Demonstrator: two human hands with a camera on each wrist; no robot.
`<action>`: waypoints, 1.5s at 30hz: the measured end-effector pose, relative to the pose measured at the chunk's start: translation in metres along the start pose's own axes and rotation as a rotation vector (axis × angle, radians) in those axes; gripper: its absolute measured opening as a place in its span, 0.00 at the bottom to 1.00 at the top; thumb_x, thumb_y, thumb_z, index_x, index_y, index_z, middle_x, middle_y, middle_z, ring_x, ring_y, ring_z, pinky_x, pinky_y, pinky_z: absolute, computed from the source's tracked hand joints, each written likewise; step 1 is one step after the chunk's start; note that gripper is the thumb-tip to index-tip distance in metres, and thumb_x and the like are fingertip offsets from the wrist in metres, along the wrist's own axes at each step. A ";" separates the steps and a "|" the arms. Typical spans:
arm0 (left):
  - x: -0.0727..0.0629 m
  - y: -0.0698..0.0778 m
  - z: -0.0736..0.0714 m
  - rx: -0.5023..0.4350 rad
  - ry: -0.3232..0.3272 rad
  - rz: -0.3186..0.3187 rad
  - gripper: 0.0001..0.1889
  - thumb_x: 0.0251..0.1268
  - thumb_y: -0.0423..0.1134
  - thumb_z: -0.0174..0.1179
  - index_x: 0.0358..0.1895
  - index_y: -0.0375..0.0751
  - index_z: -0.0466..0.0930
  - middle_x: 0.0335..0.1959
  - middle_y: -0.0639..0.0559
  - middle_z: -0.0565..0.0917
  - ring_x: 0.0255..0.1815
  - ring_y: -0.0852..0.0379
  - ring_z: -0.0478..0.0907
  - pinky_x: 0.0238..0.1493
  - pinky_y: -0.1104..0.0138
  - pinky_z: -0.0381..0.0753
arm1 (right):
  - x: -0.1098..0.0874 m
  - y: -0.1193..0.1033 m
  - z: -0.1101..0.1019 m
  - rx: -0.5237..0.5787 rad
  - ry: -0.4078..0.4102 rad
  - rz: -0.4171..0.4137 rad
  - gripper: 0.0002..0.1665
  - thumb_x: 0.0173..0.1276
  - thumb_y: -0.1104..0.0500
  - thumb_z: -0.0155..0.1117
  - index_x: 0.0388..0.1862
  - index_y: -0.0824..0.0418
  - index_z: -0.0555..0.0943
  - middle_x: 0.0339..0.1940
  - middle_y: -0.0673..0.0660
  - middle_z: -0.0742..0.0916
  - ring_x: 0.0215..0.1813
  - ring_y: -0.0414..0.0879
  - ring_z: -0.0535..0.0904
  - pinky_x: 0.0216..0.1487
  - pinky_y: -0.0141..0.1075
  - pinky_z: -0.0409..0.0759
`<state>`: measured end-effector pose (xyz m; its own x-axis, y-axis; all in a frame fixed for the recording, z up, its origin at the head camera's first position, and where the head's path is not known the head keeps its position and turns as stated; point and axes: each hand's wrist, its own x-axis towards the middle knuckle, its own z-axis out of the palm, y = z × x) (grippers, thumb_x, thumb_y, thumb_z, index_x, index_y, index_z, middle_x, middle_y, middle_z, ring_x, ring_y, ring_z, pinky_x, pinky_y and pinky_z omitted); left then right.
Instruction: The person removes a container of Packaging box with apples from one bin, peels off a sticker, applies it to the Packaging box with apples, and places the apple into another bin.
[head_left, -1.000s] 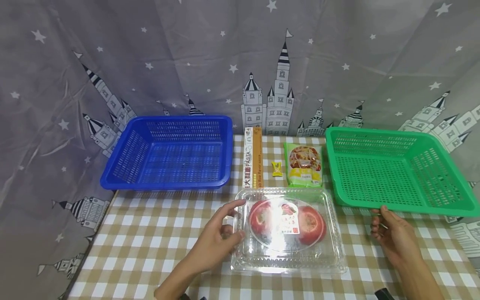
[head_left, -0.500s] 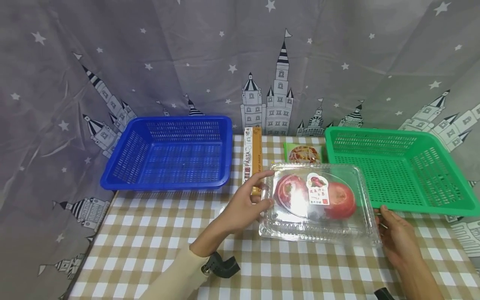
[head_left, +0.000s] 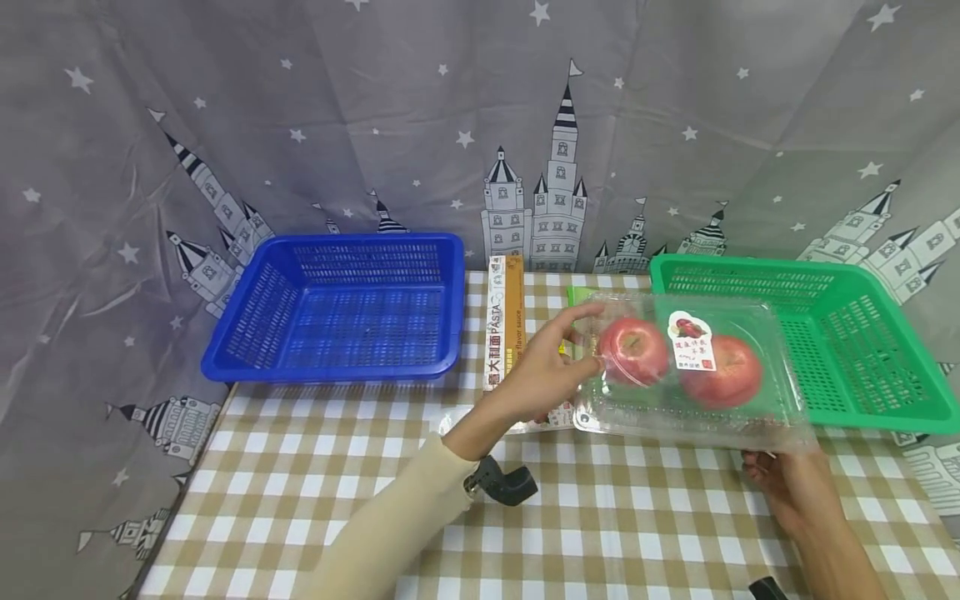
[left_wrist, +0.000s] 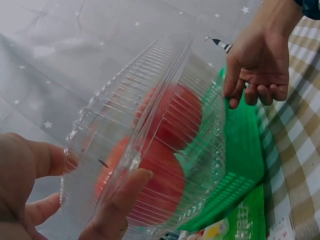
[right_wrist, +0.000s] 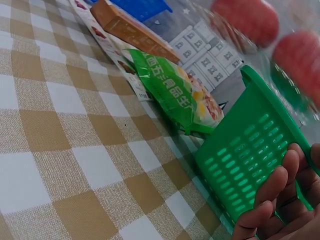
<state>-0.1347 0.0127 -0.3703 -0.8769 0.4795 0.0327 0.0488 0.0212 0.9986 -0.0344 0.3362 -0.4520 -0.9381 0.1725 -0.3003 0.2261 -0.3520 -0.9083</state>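
Observation:
My left hand [head_left: 547,371] grips the left edge of a clear plastic box [head_left: 675,417], with its thumb [left_wrist: 122,202] on the near side in the left wrist view. Two red apples [head_left: 633,350] sit inside under a labelled lid. The box is raised and tilted, with its right part in front of the green basket [head_left: 885,358]. My right hand [head_left: 802,492] is at that basket's front rim, pinching it between thumb and fingers [right_wrist: 272,185]; the box partly covers the fingertips in the head view.
A blue basket [head_left: 367,325] stands at the back left. An orange and white pasta box [head_left: 506,321] lies beside it. A green food bag [right_wrist: 170,92] sits left of the green basket, mostly behind the plastic box in the head view. A checkered cloth [head_left: 622,533] covers the table.
My left hand has lifted the clear box of apples and carried it rightward and back, to the green basket's left side. My right hand stays at the basket rim.

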 end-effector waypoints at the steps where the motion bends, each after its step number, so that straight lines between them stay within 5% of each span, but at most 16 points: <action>1: 0.006 0.001 0.004 -0.006 -0.004 0.004 0.35 0.62 0.27 0.61 0.71 0.59 0.65 0.54 0.40 0.68 0.13 0.56 0.72 0.12 0.62 0.76 | 0.000 0.000 0.000 0.013 -0.011 -0.003 0.11 0.77 0.54 0.56 0.34 0.53 0.83 0.25 0.51 0.82 0.27 0.42 0.76 0.27 0.32 0.77; 6: 0.032 0.001 0.024 0.009 0.021 0.029 0.34 0.61 0.27 0.62 0.70 0.55 0.67 0.50 0.43 0.70 0.15 0.58 0.71 0.16 0.58 0.80 | -0.001 0.001 -0.003 0.057 -0.074 -0.013 0.16 0.78 0.55 0.52 0.33 0.58 0.84 0.26 0.52 0.81 0.28 0.42 0.76 0.28 0.33 0.76; 12: 0.059 0.004 0.049 0.074 0.046 0.055 0.33 0.60 0.28 0.63 0.70 0.49 0.67 0.35 0.46 0.73 0.18 0.59 0.70 0.18 0.65 0.77 | 0.000 -0.001 -0.003 0.021 -0.105 -0.020 0.17 0.78 0.53 0.51 0.41 0.59 0.85 0.27 0.51 0.80 0.28 0.42 0.75 0.28 0.32 0.75; 16: 0.071 0.008 0.066 0.065 0.045 0.006 0.34 0.61 0.29 0.62 0.70 0.53 0.66 0.31 0.46 0.74 0.13 0.54 0.73 0.18 0.61 0.79 | -0.001 0.000 -0.003 0.038 -0.113 -0.027 0.17 0.78 0.53 0.51 0.41 0.60 0.85 0.27 0.52 0.80 0.28 0.42 0.76 0.28 0.32 0.75; 23: 0.089 0.011 0.096 0.149 0.083 -0.076 0.34 0.61 0.33 0.63 0.69 0.64 0.66 0.40 0.51 0.70 0.11 0.54 0.75 0.17 0.65 0.78 | -0.002 0.002 -0.002 0.061 -0.099 -0.033 0.18 0.78 0.52 0.52 0.40 0.60 0.86 0.25 0.51 0.80 0.27 0.42 0.77 0.27 0.32 0.75; 32: 0.101 0.003 0.118 0.229 0.148 -0.116 0.34 0.60 0.33 0.64 0.69 0.64 0.68 0.47 0.52 0.68 0.10 0.58 0.73 0.14 0.69 0.75 | -0.001 0.000 -0.003 0.064 -0.083 -0.015 0.18 0.77 0.52 0.53 0.40 0.61 0.86 0.26 0.51 0.80 0.27 0.42 0.77 0.27 0.32 0.76; 41: 0.107 -0.007 0.129 0.324 0.158 -0.187 0.32 0.65 0.39 0.63 0.71 0.63 0.65 0.62 0.41 0.65 0.07 0.58 0.73 0.13 0.70 0.73 | -0.001 -0.001 -0.004 0.040 -0.090 -0.014 0.18 0.77 0.52 0.53 0.40 0.60 0.86 0.26 0.51 0.79 0.27 0.42 0.76 0.28 0.33 0.76; 45: 0.108 -0.005 0.128 0.438 0.117 -0.192 0.32 0.65 0.38 0.63 0.71 0.60 0.66 0.56 0.48 0.74 0.34 0.63 0.79 0.29 0.72 0.74 | 0.000 -0.001 -0.004 0.043 -0.097 -0.018 0.18 0.78 0.53 0.52 0.39 0.60 0.86 0.26 0.51 0.80 0.27 0.42 0.77 0.27 0.32 0.75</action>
<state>-0.1687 0.1767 -0.3769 -0.9362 0.3299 -0.1211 0.0553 0.4784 0.8764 -0.0334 0.3401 -0.4520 -0.9634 0.0898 -0.2526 0.1996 -0.3889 -0.8994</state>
